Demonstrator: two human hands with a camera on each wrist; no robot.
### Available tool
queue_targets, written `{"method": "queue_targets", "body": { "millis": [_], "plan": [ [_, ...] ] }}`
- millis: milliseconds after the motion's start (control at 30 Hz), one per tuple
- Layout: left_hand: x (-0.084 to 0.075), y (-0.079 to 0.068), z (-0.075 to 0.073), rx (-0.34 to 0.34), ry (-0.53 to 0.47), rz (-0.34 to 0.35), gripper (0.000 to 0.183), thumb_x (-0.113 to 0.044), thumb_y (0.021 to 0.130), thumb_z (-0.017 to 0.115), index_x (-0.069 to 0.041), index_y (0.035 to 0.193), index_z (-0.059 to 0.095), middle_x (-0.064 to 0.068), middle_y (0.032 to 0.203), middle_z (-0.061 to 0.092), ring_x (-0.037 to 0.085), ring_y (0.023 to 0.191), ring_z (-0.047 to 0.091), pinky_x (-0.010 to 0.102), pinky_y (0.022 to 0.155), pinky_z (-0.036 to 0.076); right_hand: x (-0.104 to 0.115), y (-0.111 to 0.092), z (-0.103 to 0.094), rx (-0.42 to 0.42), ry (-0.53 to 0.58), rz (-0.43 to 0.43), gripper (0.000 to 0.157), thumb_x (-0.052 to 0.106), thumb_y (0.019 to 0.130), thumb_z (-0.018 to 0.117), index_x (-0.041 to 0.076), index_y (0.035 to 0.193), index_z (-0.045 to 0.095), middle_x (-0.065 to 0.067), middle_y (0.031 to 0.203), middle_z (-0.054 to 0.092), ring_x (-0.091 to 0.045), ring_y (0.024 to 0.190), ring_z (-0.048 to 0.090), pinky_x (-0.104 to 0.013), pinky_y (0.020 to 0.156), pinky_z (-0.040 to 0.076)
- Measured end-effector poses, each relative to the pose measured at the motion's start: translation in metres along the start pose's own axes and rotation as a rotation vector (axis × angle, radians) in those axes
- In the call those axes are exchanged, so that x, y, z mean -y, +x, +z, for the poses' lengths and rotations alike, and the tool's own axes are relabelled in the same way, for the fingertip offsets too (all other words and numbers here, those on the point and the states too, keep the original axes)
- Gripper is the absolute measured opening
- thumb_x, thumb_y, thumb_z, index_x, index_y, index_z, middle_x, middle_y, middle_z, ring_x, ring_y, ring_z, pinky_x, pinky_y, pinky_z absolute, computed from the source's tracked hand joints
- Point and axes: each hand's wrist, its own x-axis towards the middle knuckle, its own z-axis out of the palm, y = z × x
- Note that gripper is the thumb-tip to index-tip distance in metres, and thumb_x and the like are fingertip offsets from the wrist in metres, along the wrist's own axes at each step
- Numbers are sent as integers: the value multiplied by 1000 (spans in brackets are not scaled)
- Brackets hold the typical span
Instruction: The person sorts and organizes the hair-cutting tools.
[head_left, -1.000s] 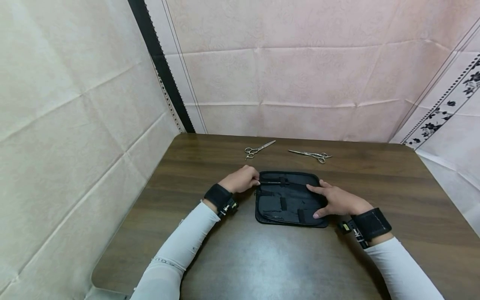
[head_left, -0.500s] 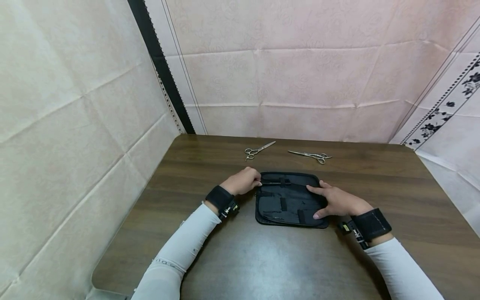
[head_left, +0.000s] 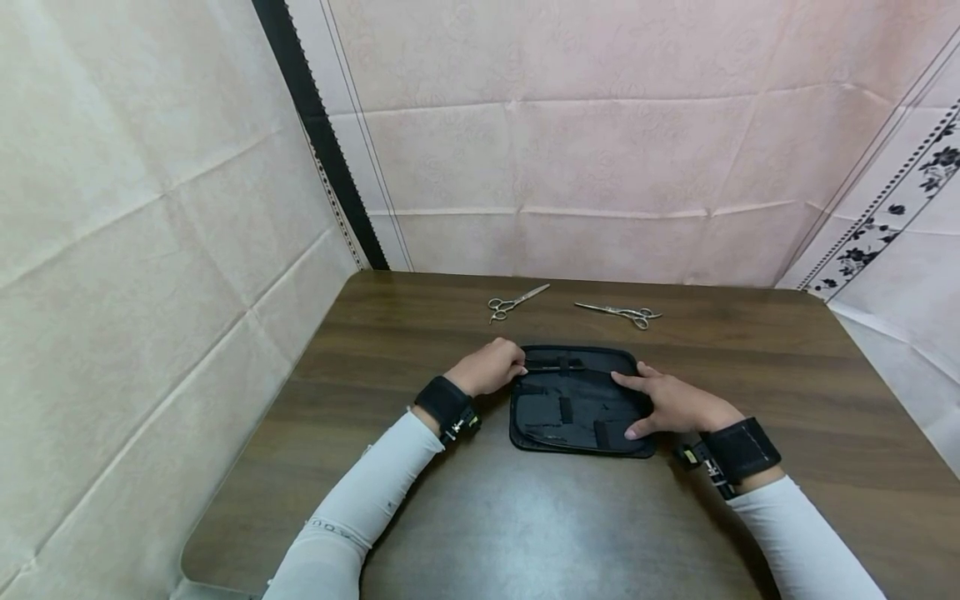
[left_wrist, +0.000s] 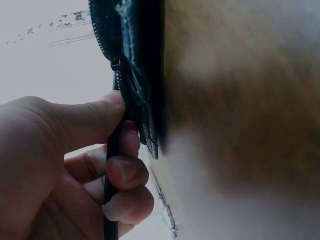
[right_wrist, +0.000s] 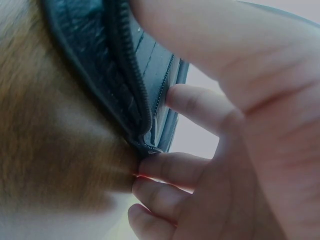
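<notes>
A black zip case (head_left: 543, 410) lies unfolded on the table, its inside showing loops and pockets. At its far left corner my left hand (head_left: 491, 367) pinches a long, thin black strip (head_left: 555, 367), which lies along the case's far side under a loop. The left wrist view shows the strip (left_wrist: 111, 220) running between thumb and curled fingers, close to the zip (left_wrist: 116, 65). My right hand (head_left: 678, 402) rests on the case's right side with fingers spread, thumb on the near part and forefinger farther back. In the right wrist view some fingertips (right_wrist: 172, 167) touch its zipped edge.
Two pairs of silver scissors lie beyond the case: one pair (head_left: 504, 307) at back left, one pair (head_left: 637, 316) at back right. The brown wooden table (head_left: 420, 517) ends against cloth-covered walls (head_left: 615, 183).
My left hand has shifted slightly right, and the black strip's right end has slid farther right past the loop. The right hand stays in place on the case.
</notes>
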Motion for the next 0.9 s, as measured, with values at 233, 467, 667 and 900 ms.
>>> {"method": "queue_targets", "body": {
  "millis": [233, 467, 667, 900],
  "plan": [
    [0, 1, 1, -20, 8, 14, 21, -16, 97, 58, -14, 78, 68, -4, 70, 60, 6, 58, 49, 20, 55, 42, 1, 0, -1, 2, -3, 8, 97, 54, 72, 77, 17, 150, 35, -35, 154, 14, -56, 136, 24, -68, 99, 32],
    [1, 3, 3, -28, 23, 39, 21, -16, 97, 59, -15, 78, 68, -4, 72, 62, 6, 60, 50, 20, 58, 43, 0, 1, 0, 3, -6, 3, 98, 55, 71, 77, 16, 150, 35, -35, 153, 14, -56, 136, 25, -67, 100, 33],
    [2, 6, 4, -35, 27, 58, 24, -15, 96, 59, -15, 73, 66, -4, 70, 59, 6, 60, 49, 19, 57, 42, 0, 1, 0, 4, -6, 3, 97, 55, 72, 77, 17, 150, 34, -35, 154, 14, -56, 136, 25, -67, 99, 34],
    [1, 9, 3, -29, 65, 67, 22, -16, 96, 60, -15, 75, 67, -4, 76, 63, 7, 65, 52, 19, 61, 44, 0, 1, -1, 8, 2, 6, 98, 55, 71, 77, 17, 150, 34, -35, 154, 14, -56, 136, 25, -67, 99, 34]
  ]
}}
